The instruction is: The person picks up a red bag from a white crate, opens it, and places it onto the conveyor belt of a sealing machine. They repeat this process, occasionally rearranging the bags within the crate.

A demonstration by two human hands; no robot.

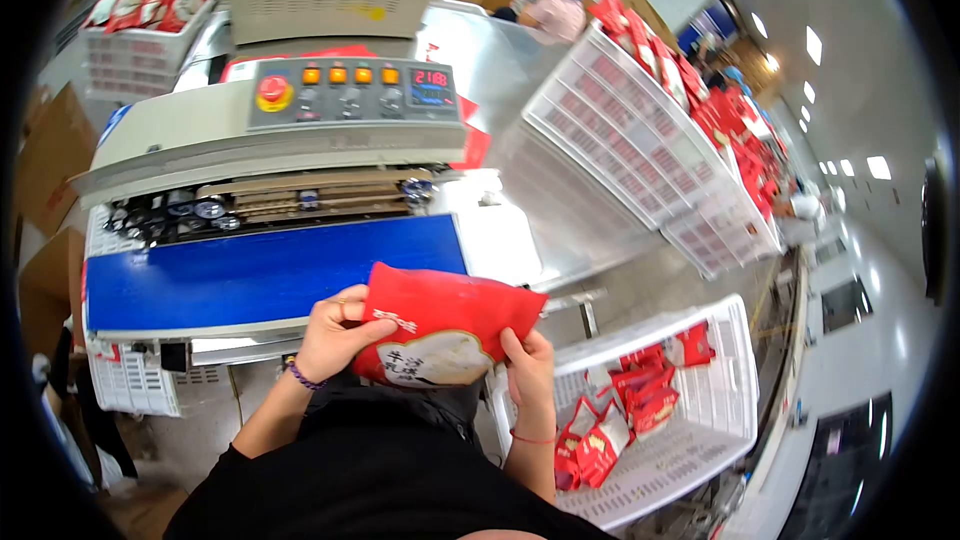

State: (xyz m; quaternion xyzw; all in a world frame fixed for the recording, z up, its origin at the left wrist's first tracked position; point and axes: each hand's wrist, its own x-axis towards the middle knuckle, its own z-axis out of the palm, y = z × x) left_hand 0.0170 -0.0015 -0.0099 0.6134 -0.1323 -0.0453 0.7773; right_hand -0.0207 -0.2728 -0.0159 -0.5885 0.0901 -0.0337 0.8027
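One red pouch [445, 328], held near the body by both hands: left hand [333, 335] pinching its left edge, right hand [528, 368] curled round its lower right corner; basket [738, 380] of pouches to the right; blue belt [265, 278] beyond; control panel [350, 90]; stacked crates [620, 135] farthest.

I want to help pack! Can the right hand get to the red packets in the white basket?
Probably yes. The white basket sits open-topped beside the right hand, nothing covering the red packets. But that hand's fingers grip the red bag, so it must let go first.
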